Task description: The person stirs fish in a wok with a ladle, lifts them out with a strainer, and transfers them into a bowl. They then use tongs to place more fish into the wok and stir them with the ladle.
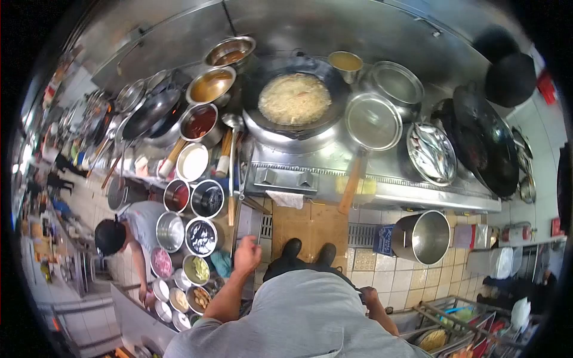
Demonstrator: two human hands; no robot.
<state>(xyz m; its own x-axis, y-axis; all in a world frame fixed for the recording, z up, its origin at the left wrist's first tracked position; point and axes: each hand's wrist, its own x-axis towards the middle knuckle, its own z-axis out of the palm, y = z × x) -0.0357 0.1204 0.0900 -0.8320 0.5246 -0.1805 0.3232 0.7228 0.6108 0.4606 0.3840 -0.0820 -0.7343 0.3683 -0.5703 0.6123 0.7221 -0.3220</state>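
Nearest the camera: the person's grey shirt and 2 black shoes on the tiled floor.

Right hand low at the person's side, above a metal rack; fingers curled in, but whether the grip is closed on anything cannot be told.

Left hand reaching forward, fingers drawn together in a loose fist; nothing visibly held. It sits just beside the round containers of ingredients set out in rows on the left table, near a long ladle handle.

Another person in a black cap bends over at the far left of that table.

Right of the shoes, a large steel pot stands on the floor.

Farther on, the steel stove. A big wok holds a pale, shredded, noodle-like food. To its left, steel bowls of sauces. To its right, a flat round lid, then a tray of whole fish, then an empty black wok at the far right.
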